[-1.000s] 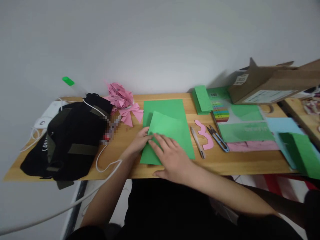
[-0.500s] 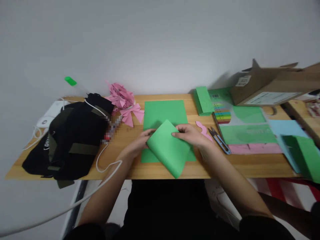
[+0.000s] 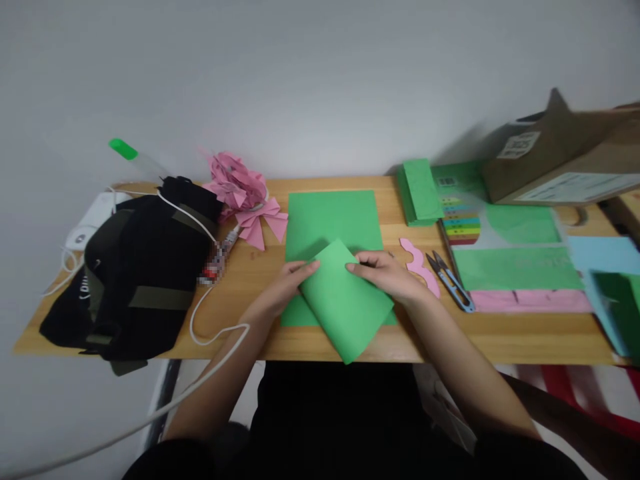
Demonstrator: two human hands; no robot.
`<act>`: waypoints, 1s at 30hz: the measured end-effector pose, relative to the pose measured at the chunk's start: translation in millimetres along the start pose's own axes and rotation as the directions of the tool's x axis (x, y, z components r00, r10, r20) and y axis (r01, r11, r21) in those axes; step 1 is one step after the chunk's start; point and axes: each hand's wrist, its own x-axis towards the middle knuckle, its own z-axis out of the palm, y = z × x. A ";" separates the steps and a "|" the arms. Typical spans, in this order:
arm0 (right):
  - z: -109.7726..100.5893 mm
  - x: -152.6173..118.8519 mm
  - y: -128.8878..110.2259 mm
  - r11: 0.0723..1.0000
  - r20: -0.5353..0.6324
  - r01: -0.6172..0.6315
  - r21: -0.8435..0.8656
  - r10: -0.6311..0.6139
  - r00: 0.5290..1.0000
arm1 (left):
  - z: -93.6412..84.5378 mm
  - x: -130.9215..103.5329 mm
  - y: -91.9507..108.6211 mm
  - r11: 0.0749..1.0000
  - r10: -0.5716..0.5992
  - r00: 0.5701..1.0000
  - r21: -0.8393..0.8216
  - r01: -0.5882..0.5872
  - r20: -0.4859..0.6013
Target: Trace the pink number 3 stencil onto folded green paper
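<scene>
A folded sheet of green paper [image 3: 346, 303] is held between both hands, tilted like a diamond, its lower corner at the table's front edge. My left hand [image 3: 287, 283] pinches its left edge, thumb on top and the other fingers hidden behind. At the upper right edge my right hand [image 3: 383, 272] grips it, thumb on the front face. Beneath lies a larger flat green sheet [image 3: 333, 212]. To the right of my right hand are a wavy pink paper strip [image 3: 417, 263] and blue-handled thread snips [image 3: 453, 283].
A black bag [image 3: 150, 267] and white cable lie at left, beside a glue tube [image 3: 227, 247] and pink paper bows [image 3: 263, 220]. On the right are stacked green paper pieces [image 3: 423, 193], a paper pack [image 3: 520, 260], a cardboard box [image 3: 565, 157] and blue paper [image 3: 605, 253].
My left thumb has come onto the front of the folded paper. The paper has turned slightly, its lower corner shifting left. The camera view has shifted a little.
</scene>
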 end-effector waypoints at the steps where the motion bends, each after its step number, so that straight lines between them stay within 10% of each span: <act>1: -1.9 0.5 2.4 0.998 -0.020 -0.019 0.057 0.020 1.000 | -0.7 -0.4 1.3 1.000 0.009 1.000 0.000 -0.009 -0.001; 11: -24.8 2.2 9.6 0.963 -0.242 0.020 0.268 0.048 0.969 | -19.4 -4.7 12.2 0.994 0.075 0.994 0.085 -0.068 -0.082; 22: -37.8 2.5 16.8 0.940 -0.450 0.029 -0.341 -0.191 0.873 | -21.7 2.7 7.9 0.942 0.257 0.903 0.297 -0.155 -0.343; 30: -21.7 -2.2 16.5 0.812 -0.189 0.215 -0.543 -0.367 0.911 | -23.2 -7.2 14.6 0.982 0.189 0.969 0.055 -0.182 -0.159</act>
